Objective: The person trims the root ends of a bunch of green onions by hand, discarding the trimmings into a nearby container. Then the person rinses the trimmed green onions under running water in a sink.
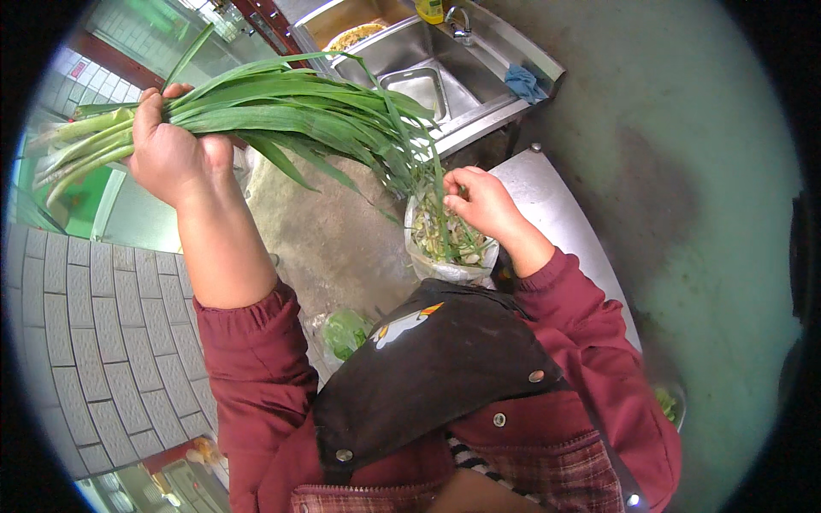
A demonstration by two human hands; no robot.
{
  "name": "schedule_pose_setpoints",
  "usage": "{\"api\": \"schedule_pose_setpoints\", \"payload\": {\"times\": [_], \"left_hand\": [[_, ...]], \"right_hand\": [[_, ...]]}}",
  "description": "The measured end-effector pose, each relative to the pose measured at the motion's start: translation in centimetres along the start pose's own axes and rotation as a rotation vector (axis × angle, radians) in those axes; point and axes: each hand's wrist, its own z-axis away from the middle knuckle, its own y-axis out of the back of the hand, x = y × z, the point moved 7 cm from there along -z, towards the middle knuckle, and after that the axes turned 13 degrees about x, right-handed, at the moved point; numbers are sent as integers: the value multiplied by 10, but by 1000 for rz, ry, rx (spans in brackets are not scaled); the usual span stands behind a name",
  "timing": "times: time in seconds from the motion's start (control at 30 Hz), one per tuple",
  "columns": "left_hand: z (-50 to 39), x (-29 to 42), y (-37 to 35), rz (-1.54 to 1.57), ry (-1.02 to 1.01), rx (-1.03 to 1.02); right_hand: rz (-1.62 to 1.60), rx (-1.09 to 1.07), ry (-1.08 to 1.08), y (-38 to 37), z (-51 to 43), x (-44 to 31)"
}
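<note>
My left hand (173, 151) grips a thick bunch of long leek-like greens (276, 102), raised at the upper left. Their pale stem ends point left, and the flat green leaves droop right. Over a white plastic-lined container (449, 272), my right hand (484, 199) has its fingers curled beside a hanging leaf blade (440, 186). Whether the fingertips pinch that blade is unclear. Inside the container lies a heap of vegetable trimmings (449, 234), pale and green.
A steel sink (410, 38) with a faucet (458, 25), yellow bottle (430, 9) and blue cloth (524, 83) stands ahead. A metal tabletop (545, 186) is at the right. A plastic bag of greens (346, 333) sits low near my apron; a tiled wall (109, 333) is left.
</note>
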Motion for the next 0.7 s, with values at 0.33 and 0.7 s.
{"api": "schedule_pose_setpoints", "payload": {"times": [0.33, 0.7], "left_hand": [[-9, -1, -1, -33, 50, 73], [-10, -4, -12, -8, 150, 65]], "right_hand": [[-18, 512, 50, 38, 1, -4], [12, 226, -25, -16, 10, 17]]}}
